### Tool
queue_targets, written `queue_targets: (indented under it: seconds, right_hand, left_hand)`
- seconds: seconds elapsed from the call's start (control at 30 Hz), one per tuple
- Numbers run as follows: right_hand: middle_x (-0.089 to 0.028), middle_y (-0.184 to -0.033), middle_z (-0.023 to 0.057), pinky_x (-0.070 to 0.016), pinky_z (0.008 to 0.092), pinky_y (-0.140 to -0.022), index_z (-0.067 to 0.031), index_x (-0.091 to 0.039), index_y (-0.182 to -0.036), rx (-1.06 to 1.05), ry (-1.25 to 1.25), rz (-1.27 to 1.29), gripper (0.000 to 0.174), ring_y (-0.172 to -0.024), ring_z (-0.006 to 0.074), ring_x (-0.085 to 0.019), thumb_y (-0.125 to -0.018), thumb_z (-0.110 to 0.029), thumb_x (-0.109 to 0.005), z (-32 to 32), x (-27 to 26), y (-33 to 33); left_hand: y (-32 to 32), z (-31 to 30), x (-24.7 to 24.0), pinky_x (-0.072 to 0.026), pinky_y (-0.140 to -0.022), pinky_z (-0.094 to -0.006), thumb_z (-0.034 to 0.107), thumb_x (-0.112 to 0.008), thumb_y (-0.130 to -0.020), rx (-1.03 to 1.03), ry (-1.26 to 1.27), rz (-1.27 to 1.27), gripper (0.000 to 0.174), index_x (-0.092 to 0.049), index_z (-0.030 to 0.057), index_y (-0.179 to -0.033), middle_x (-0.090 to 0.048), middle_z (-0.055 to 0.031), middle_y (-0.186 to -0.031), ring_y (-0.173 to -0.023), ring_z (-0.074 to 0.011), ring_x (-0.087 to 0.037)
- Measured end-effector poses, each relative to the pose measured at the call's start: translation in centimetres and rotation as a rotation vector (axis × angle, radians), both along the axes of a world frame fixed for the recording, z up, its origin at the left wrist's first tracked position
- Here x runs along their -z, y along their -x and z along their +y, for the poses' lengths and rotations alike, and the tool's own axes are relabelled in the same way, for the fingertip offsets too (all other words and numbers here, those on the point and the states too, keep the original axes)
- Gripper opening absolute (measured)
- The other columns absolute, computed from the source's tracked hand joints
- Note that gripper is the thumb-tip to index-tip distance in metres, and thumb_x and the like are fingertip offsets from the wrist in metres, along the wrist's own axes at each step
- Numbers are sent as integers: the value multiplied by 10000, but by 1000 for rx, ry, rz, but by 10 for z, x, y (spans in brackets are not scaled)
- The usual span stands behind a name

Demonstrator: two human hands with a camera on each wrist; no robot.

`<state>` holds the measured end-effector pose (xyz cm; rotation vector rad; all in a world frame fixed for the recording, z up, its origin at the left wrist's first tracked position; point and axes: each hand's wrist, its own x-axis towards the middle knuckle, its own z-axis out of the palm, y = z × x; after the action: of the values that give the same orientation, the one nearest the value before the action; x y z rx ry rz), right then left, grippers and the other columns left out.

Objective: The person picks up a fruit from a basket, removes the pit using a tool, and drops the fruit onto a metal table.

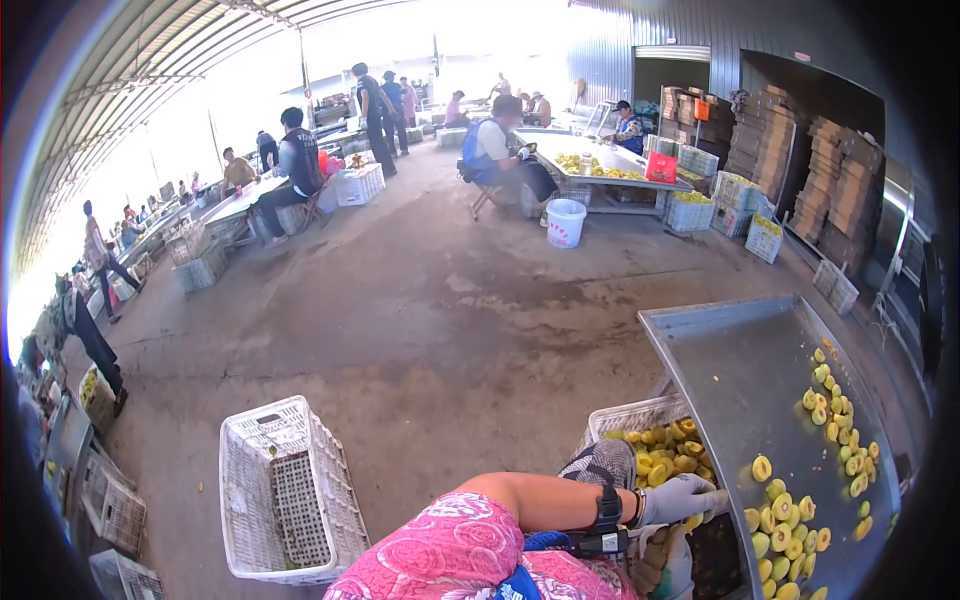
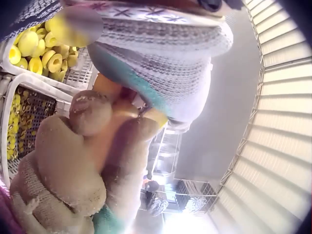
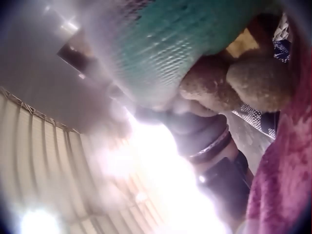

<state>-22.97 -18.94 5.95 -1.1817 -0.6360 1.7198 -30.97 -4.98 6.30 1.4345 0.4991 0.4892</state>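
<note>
At the tray's near left edge, my gloved left hand (image 1: pixel 685 500) bends over a yellow fruit piece (image 2: pixel 158 117). My right hand (image 1: pixel 662 565) is just below it, its brown-stained fingers (image 2: pixel 90 114) curled against the same piece. In the right wrist view, curled right fingertips (image 3: pixel 209 85) lie beside a patch of yellow fruit (image 3: pixel 242 44). The gloves hide most of the fruit, and whether a tool is held cannot be made out. Halved yellow fruits (image 1: pixel 780 530) lie on the metal tray (image 1: pixel 720 350); more fill a white crate (image 1: pixel 640 412) beside my hands.
An upright white crate (image 1: pixel 240 490) with a few scraps stands on the concrete floor (image 1: pixel 450 340) to the left. Farther off, a seated person (image 1: pixel 500 150) works at a fruit-covered table, near a white bucket (image 1: pixel 566 225). Stacked cartons (image 1: pixel 770 150) stand at the right wall.
</note>
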Motion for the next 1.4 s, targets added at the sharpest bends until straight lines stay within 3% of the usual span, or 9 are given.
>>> queue_targets:
  seconds: [0.3, 0.47, 0.53, 0.63, 0.7, 0.9, 1.03, 1.27, 1.4]
  right_hand:
    - [-404, -570, -74, -276, 233, -322, -185, -564, -922, 189, 77, 11, 348, -386, 88, -357, -1012, -501, -452, -22, 3, -13]
    - [-463, -616, -88, -313, 237, -358, -205, -556, -961, 271, -154, 89, 350, -411, 89, -409, -1000, -535, -445, -15, 108, -62]
    - [-479, -635, -102, -320, 223, -367, -196, -572, -984, 170, -67, 269, 325, -419, 76, -410, -1015, -493, -445, -21, 56, -55]
    - [-398, -571, -84, -283, 229, -342, -210, -533, -930, 217, 52, 327, 310, -372, 80, -341, -1029, -480, -418, -24, 41, -63]
    - [-372, -547, -78, -258, 240, -325, -217, -515, -908, 81, 39, 446, 304, -350, 76, -306, -1023, -487, -432, -38, 34, -74]
    - [-389, -555, -66, -284, 247, -334, -157, -523, -962, 229, -26, 174, 386, -363, 79, -343, -1003, -533, -443, -36, 63, -76]
    - [-410, -560, -48, -321, 241, -351, -121, -525, -982, 232, -1, 175, 426, -367, 86, -363, -1007, -536, -429, -45, 55, -86]
    - [-394, -555, -57, -281, 235, -332, -143, -519, -972, 250, -17, 226, 427, -358, 74, -341, -997, -561, -435, -55, 66, -93]
    - [-370, -563, -70, -272, 233, -328, -151, -511, -995, 177, 2, 443, 430, -360, 56, -323, -996, -572, -422, -61, 68, -99]
  left_hand:
    - [-24, -22, -12, -497, -725, -289, 447, -565, -965, 24, -67, 53, 449, -698, 26, -886, -674, -28, -787, -754, -130, -620]
    - [-56, -27, 9, -517, -771, -300, 330, -567, -975, -64, -379, 84, 331, -703, 33, -923, -695, -55, -821, -795, -147, -643]
    - [-73, -21, 42, -526, -791, -302, 274, -572, -970, -135, -164, -26, 276, -706, 38, -918, -702, -67, -865, -822, -157, -658]
    - [-70, -6, 28, -541, -779, -319, 383, -502, -998, 253, 398, -74, 428, -688, 2, -937, -689, -95, -917, -831, -184, -659]
    - [-90, -4, 52, -524, -697, -293, 534, -465, -992, 255, 368, 15, 589, -695, 2, -886, -694, -103, -859, -752, -169, -644]
    - [-103, -34, 34, -508, -733, -277, 427, -574, -975, 24, -100, 190, 447, -671, -6, -922, -692, -96, -858, -795, -140, -632]
    - [-117, -33, 49, -534, -676, -259, 369, -555, -995, 27, 406, 127, 415, -651, -27, -918, -694, -124, -852, -729, -159, -650]
    - [-130, -39, 64, -546, -705, -301, 420, -553, -988, 173, -218, 211, 465, -645, -33, -938, -700, -137, -887, -775, -187, -669]
    - [-126, -40, 57, -559, -734, -336, 453, -532, -990, 247, 313, 139, 485, -644, -18, -954, -696, -138, -905, -783, -210, -672]
